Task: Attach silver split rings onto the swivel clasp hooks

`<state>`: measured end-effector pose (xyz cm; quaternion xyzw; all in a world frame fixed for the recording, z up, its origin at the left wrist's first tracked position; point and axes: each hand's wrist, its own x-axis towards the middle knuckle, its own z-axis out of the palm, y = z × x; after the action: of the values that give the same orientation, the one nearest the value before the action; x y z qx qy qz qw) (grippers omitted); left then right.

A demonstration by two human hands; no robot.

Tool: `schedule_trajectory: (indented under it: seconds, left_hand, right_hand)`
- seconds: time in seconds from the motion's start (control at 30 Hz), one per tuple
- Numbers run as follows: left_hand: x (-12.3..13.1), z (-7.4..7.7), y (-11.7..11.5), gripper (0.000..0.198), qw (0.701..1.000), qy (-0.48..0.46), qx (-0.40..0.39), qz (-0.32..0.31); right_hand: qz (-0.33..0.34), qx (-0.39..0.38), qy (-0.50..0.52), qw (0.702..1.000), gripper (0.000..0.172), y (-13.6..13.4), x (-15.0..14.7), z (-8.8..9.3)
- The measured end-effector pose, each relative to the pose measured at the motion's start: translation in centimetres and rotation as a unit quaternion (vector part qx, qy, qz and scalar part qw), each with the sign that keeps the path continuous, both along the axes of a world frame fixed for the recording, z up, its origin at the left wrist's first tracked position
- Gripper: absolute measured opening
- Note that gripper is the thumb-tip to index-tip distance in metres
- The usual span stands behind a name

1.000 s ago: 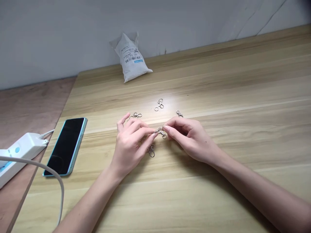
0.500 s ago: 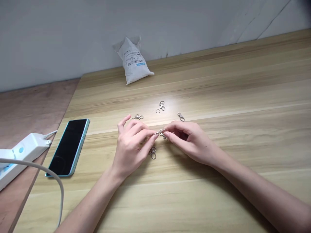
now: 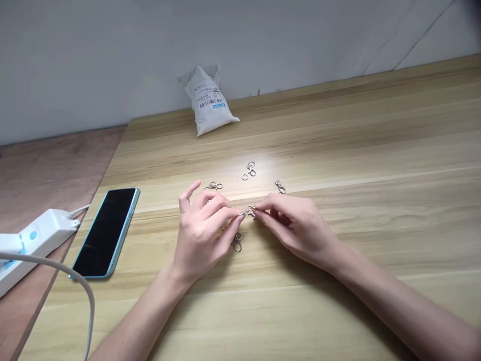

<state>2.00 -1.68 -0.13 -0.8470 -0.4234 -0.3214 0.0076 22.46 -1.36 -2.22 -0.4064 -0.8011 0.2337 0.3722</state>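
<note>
Between thumb and index finger, my left hand [image 3: 205, 225] pinches a small silver key ring [image 3: 242, 214]. My right hand [image 3: 295, 223] is closed at the fingertips on a silver lobster clasp [image 3: 251, 214] that meets the ring; their exact joining is too small to make out. Below the left fingers lies another clasp with a ring [image 3: 237, 243], partly covered by the hand. A further clasp [image 3: 215, 185] rests behind the left fingers, and one more clasp [image 3: 280, 187] behind the right hand. Farther back are a clasp with its ring [image 3: 251, 169] and a loose ring [image 3: 245, 177].
A white labelled plastic bag [image 3: 210, 103] stands at the back by the wall. On the left lie a phone [image 3: 105, 233] with a light-blue edge and a white power strip [image 3: 37, 240]. A grey cable [image 3: 91, 306] curves over the lower left of the wooden table [image 3: 356, 150].
The view has tilted slightly, so most things sit a little lower. Both hands keep their pinch at the ring and clasp, with only a small shift of the fingers.
</note>
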Motion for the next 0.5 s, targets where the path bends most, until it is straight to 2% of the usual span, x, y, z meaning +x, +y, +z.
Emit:
schedule_trajectory:
  seconds: [0.17, 0.27, 0.37, 0.5]
  left_hand:
    - [-0.01, -0.05, -0.06, 0.011, 1.000, 0.013, 0.019, 0.002]
    - [-0.06, -0.03, 0.04, 0.011, 0.999, 0.016, 0.043, 0.002]
    - [-0.19, 0.08, 0.15, 0.010, 0.999, 0.015, 0.037, 0.003]
    - [-0.50, 0.00, 0.20, 0.009, 1.000, -0.002, -0.014, 0.001]
  right_hand:
    - [-0.037, 0.124, -0.090, 0.988, 0.020, -0.36, -0.49, 0.11]
    - [-0.056, 0.160, -0.130, 0.977, 0.022, -0.45, -0.67, 0.23]
    - [-0.063, 0.130, -0.119, 0.982, 0.022, -0.52, -0.69, 0.24]
    - [-0.049, 0.045, -0.034, 0.997, 0.016, -0.55, -0.66, 0.08]
